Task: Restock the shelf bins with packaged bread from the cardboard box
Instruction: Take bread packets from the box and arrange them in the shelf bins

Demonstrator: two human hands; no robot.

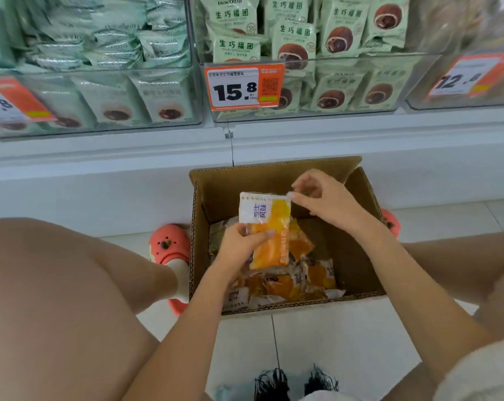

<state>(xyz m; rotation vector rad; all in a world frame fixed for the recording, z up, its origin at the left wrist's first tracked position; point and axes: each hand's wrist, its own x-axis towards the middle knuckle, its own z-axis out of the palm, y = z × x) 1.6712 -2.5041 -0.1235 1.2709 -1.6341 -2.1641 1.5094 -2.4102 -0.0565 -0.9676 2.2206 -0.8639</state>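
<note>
You hold a bread packet point(269, 230) over the open cardboard box point(276, 172).
Your left hand point(242, 244) grips the glossy, flat packet, long axis pointing shelfward; your right hand point(321, 198) seemingly pinches its top corner.

Cardboard box point(204, 227) before the shelf bins point(302, 91), bread packets point(288, 285) in it.

This is looking like a shop aisle: clear shelf bins point(308, 91) are holding rows of green packaged buns point(339, 30), orange price tags point(243, 86) are showing 15.8 and 12.8, and an open cardboard box point(213, 198) is sitting on the tiled floor point(346, 342).
</note>
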